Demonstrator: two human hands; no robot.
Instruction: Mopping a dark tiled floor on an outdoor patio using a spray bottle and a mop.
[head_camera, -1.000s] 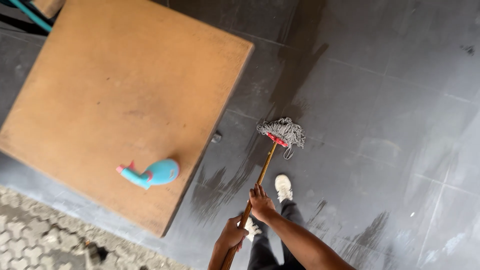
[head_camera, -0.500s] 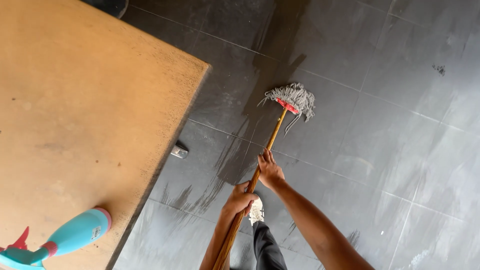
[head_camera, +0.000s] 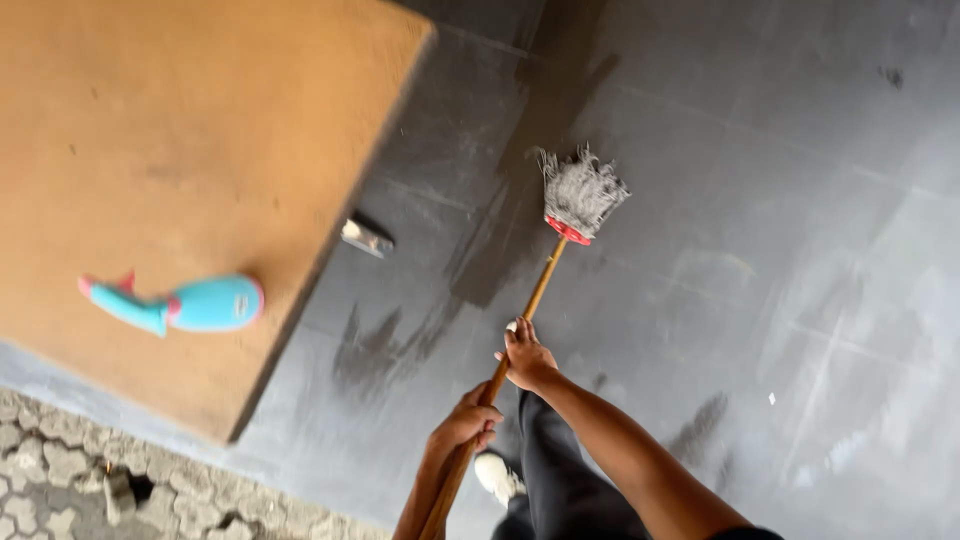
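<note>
I hold a mop with a wooden handle (head_camera: 530, 305) in both hands. My right hand (head_camera: 525, 358) grips the handle higher up, towards the mop's head. My left hand (head_camera: 464, 421) grips it lower, closer to my body. The grey string mop head (head_camera: 580, 190) with a red collar rests on the dark grey tiled floor (head_camera: 780, 200) ahead of me. Wet dark streaks mark the tiles around the mop.
A brown wooden table (head_camera: 180, 150) fills the left, with a turquoise spray bottle (head_camera: 185, 304) lying on it. One metal table foot (head_camera: 365, 238) shows under its edge. Cobbled paving (head_camera: 60, 480) lies at bottom left. My shoe (head_camera: 497, 477) and dark trouser leg (head_camera: 560, 470) are below.
The view has swung so the table and bottle shifted. The mop head has moved across the floor, now further from the table edge; both hands keep their grip.
</note>
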